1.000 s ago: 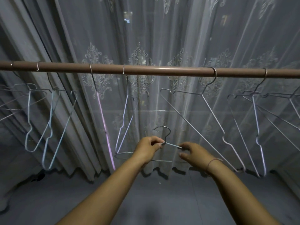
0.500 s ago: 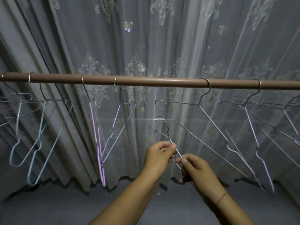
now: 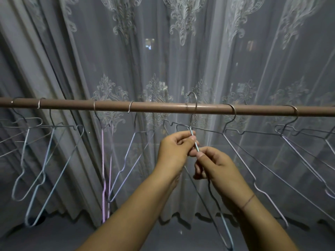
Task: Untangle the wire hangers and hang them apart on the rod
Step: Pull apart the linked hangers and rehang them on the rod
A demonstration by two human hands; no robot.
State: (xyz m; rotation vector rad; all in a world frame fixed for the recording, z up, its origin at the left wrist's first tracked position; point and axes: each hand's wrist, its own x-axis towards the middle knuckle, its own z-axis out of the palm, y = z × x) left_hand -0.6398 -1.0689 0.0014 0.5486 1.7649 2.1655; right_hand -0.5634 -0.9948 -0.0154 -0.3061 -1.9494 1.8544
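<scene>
A brown rod [image 3: 163, 107] runs across the view with several wire hangers hooked on it. Both my hands hold one pale blue wire hanger [image 3: 194, 142] by its neck. My left hand [image 3: 175, 151] pinches the neck just below the hook; my right hand [image 3: 216, 166] grips it lower down. The hook [image 3: 193, 99] rises above and behind the rod's middle, between a blue hanger [image 3: 126, 160] on the left and a grey hanger [image 3: 241, 156] on the right. The held hanger's body trails down past my right forearm.
A pink hanger [image 3: 103, 169] and two blue hangers [image 3: 41, 171] hang left of centre; more grey hangers [image 3: 299, 142] overlap at the far right. A sheer embroidered curtain [image 3: 181, 51] hangs close behind the rod, with a thicker drape [image 3: 36, 60] at left.
Both hands have risen from well below the rod to just under it, carrying the hanger up. Its hook now reaches over the rod. The view has tilted upward.
</scene>
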